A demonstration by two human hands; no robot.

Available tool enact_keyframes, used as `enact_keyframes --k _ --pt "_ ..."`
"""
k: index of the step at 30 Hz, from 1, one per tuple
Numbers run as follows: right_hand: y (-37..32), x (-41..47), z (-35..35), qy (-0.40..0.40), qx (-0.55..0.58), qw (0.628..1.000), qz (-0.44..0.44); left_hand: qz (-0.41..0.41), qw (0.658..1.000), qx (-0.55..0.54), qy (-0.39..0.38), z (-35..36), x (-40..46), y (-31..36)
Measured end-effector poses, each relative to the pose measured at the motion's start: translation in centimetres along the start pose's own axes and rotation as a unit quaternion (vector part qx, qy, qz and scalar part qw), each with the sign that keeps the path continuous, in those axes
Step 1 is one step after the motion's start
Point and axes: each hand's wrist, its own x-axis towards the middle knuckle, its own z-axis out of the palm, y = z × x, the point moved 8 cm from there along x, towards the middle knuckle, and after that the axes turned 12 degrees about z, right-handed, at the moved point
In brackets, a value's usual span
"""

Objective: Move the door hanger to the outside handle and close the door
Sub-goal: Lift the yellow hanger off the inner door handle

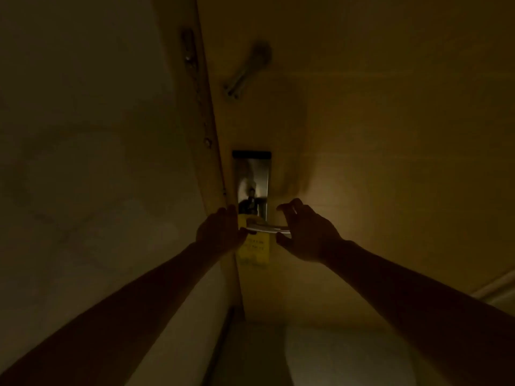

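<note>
Dim light, both bare forearms reach in. Left hand [220, 232] sits at the yellow door hanger [255, 247], fingers at its upper left edge near the door edge; looks pinched on it, though too dark to confirm. Right hand [305, 232] is spread open just right of the lever handle [267, 228], holding nothing. Hanger hangs on that handle, below the metal lock plate [252, 176] on the door [362, 135]. Judging: thin card, light, bendy, tears at the loop, so grip near the top by the cutout and slide off the lever's free end. Latch arm [245, 71] higher up.
</note>
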Motion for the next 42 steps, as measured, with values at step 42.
enact_keyframes --k 42 --pt "12.2 -9.8 -9.0 0.051 0.048 0.991 0.117 0.085 0.995 -0.055 0.007 -4.0 0.3 18.2"
